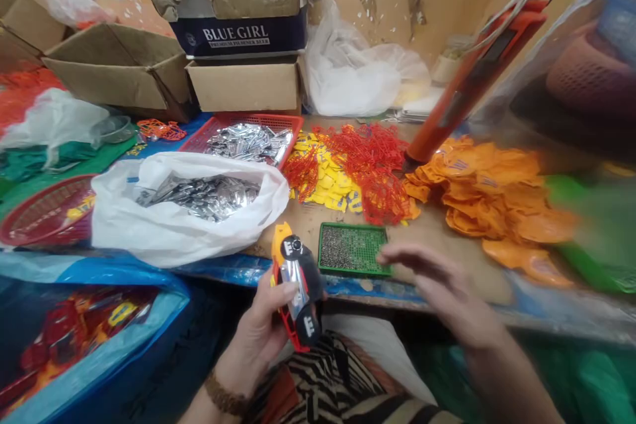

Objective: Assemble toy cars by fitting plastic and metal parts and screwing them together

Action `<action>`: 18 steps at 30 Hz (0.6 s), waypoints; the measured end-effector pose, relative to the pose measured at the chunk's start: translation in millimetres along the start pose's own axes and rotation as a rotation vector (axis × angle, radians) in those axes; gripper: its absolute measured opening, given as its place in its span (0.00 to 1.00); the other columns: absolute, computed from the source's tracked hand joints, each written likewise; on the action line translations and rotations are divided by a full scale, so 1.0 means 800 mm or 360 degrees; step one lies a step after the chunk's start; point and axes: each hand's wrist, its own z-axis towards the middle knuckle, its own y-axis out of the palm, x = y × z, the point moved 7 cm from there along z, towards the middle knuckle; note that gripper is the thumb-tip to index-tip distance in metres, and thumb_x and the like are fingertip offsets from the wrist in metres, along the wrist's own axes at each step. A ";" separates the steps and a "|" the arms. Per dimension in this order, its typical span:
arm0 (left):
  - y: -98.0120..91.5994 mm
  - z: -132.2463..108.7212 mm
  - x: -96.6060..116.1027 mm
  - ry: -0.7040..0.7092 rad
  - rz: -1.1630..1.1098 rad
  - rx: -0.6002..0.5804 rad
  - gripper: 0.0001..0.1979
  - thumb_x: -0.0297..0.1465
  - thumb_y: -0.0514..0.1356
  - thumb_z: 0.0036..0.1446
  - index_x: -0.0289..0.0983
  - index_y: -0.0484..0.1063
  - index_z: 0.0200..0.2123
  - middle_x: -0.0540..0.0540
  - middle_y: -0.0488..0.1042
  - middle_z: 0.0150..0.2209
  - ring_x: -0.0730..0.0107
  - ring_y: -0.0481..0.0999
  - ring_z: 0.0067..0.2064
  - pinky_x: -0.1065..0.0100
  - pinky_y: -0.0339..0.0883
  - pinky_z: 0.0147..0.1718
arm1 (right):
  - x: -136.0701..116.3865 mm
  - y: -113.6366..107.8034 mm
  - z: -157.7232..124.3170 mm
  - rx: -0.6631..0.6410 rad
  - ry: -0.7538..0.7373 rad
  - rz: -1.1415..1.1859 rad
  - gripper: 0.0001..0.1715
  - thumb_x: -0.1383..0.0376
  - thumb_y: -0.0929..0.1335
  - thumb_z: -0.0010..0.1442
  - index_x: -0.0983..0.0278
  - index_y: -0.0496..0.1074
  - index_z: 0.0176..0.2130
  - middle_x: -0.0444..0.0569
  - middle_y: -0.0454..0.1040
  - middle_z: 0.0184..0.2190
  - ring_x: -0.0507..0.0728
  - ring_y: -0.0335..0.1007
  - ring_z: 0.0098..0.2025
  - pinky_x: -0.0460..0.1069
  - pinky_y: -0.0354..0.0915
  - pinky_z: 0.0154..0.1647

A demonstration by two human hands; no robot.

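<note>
My left hand (265,318) is closed round a toy car (299,288), which is tilted on its side with black wheels, a silver side strip and yellow and red body parts. Over the front edge of the table, my right hand (442,285) is blurred, its fingers stretched out. Its fingertips are close to the right rim of a green tray (354,273); I cannot tell whether they touch it. Small dark metal screws (340,248) lie in that tray, mostly on its left side.
An orange power screwdriver (477,83) hangs at the right, beside orange car shells (489,185). Red frames (365,152) and yellow parts (330,179) are heaped mid-table. A white bag (124,225) and red basket (293,132) hold silver parts. Toy cars fill a blue bag (173,305).
</note>
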 end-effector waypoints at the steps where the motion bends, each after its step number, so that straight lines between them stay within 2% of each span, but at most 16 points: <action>1: 0.003 0.000 0.002 0.0008 0.0018 -0.0087 0.22 0.34 0.69 0.45 0.34 0.75 0.45 0.40 0.78 0.40 0.56 0.79 0.36 0.67 0.73 0.27 | -0.008 0.002 0.010 0.0029 -0.0108 -0.0422 0.16 0.63 0.64 0.65 0.61 0.71 0.52 0.54 0.76 0.49 0.61 0.72 0.52 0.58 0.68 0.55; 3: 0.008 -0.001 0.013 0.0104 0.0155 -0.0218 0.27 0.35 0.68 0.45 0.36 0.73 0.51 0.38 0.78 0.44 0.49 0.79 0.41 0.61 0.76 0.32 | -0.018 0.023 0.028 0.0017 -0.0326 -0.1135 0.24 0.66 0.66 0.60 0.65 0.68 0.56 0.59 0.71 0.57 0.67 0.64 0.61 0.65 0.59 0.63; 6: 0.018 -0.010 0.033 0.0326 0.0639 -0.0324 0.31 0.30 0.70 0.41 0.36 0.73 0.52 0.38 0.79 0.43 0.45 0.79 0.43 0.56 0.75 0.39 | -0.003 0.063 0.046 -0.0164 -0.0408 -0.1691 0.36 0.68 0.65 0.58 0.71 0.59 0.64 0.62 0.57 0.68 0.71 0.45 0.71 0.70 0.45 0.69; 8: 0.029 -0.019 0.037 0.0377 0.0998 -0.0375 0.33 0.25 0.69 0.39 0.36 0.72 0.53 0.38 0.79 0.42 0.47 0.79 0.40 0.57 0.75 0.39 | 0.007 0.079 0.052 -0.0201 -0.0447 -0.1825 0.38 0.69 0.65 0.58 0.73 0.56 0.66 0.63 0.52 0.70 0.71 0.36 0.74 0.70 0.40 0.71; 10: 0.040 -0.030 0.035 0.0403 0.1285 -0.0427 0.39 0.23 0.68 0.38 0.37 0.69 0.58 0.38 0.78 0.45 0.48 0.79 0.40 0.57 0.75 0.40 | 0.010 0.090 0.057 -0.0164 -0.0521 -0.1893 0.38 0.71 0.64 0.57 0.73 0.56 0.66 0.62 0.51 0.71 0.69 0.31 0.75 0.70 0.36 0.72; 12: 0.053 -0.040 0.031 0.0518 0.1537 -0.0523 0.43 0.24 0.68 0.39 0.41 0.65 0.62 0.38 0.74 0.53 0.44 0.77 0.48 0.54 0.73 0.48 | 0.009 0.098 0.060 -0.0112 -0.0610 -0.1949 0.36 0.74 0.63 0.58 0.73 0.56 0.65 0.62 0.53 0.70 0.67 0.29 0.75 0.70 0.35 0.72; 14: 0.066 -0.048 0.027 0.0670 0.1787 -0.0651 0.46 0.26 0.68 0.39 0.45 0.61 0.64 0.40 0.66 0.62 0.41 0.68 0.60 0.50 0.64 0.59 | 0.007 0.106 0.063 -0.0060 -0.0712 -0.2004 0.32 0.75 0.62 0.61 0.75 0.59 0.63 0.62 0.57 0.69 0.66 0.28 0.75 0.70 0.37 0.72; 16: 0.075 -0.050 0.019 0.0707 0.1990 -0.0792 0.49 0.28 0.67 0.40 0.47 0.54 0.67 0.41 0.58 0.67 0.42 0.60 0.66 0.48 0.60 0.62 | 0.008 0.114 0.065 -0.0027 -0.0792 -0.2049 0.28 0.75 0.61 0.63 0.75 0.61 0.61 0.62 0.59 0.67 0.66 0.28 0.75 0.70 0.39 0.72; 18: 0.080 -0.046 0.014 0.0660 0.2155 -0.0846 0.53 0.30 0.64 0.40 0.45 0.46 0.70 0.40 0.51 0.70 0.44 0.59 0.67 0.48 0.62 0.61 | 0.009 0.121 0.066 -0.0003 -0.0859 -0.2073 0.25 0.73 0.60 0.64 0.75 0.63 0.60 0.60 0.60 0.67 0.66 0.29 0.75 0.71 0.40 0.71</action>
